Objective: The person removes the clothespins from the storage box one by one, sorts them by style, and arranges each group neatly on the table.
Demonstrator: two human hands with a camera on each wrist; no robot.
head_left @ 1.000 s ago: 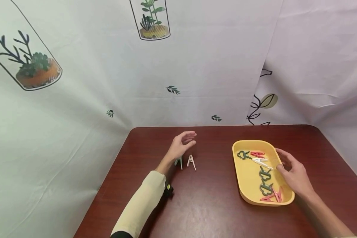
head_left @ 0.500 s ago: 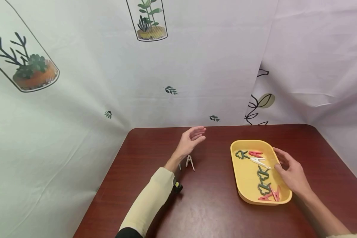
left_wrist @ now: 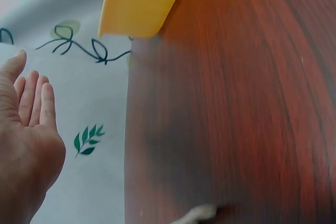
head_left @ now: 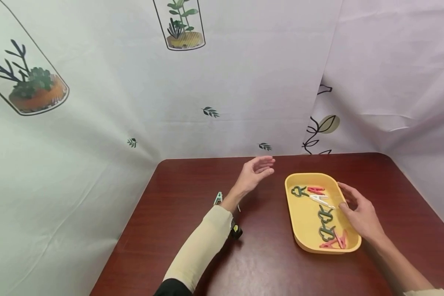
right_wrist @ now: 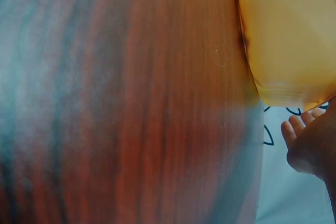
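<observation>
My right hand (head_left: pixel 363 216) grips the right rim of a yellow tray (head_left: pixel 293 213), thumb over the inside and fingers along the outer wall. Inside the tray lie a red clothespin (head_left: pixel 315 190), a white clothespin (head_left: pixel 320 200), several dark green clips with looped outlines (head_left: pixel 325 233) and pink clothespins (head_left: pixel 341 239). Left of the tray, my left hand (head_left: pixel 257 172) hovers over the far part of the table with relaxed fingers and nothing in it; the left wrist view shows its palm (left_wrist: pixel 34 148). A pale green clothespin (head_left: pixel 218 198) stands behind the left forearm. Another clothespin (head_left: pixel 239 208) is mostly hidden by that arm.
The dark red-brown wooden table (head_left: pixel 266 255) ends at a far edge against a white cloth backdrop (head_left: pixel 244 82) printed with plants. A black device (head_left: pixel 236 231) is worn on the left wrist.
My left hand has moved right towards the tray, uncovering the green clothespin and covering most of the pale one. The right hand keeps its grip on the tray, and the view has shifted slightly.
</observation>
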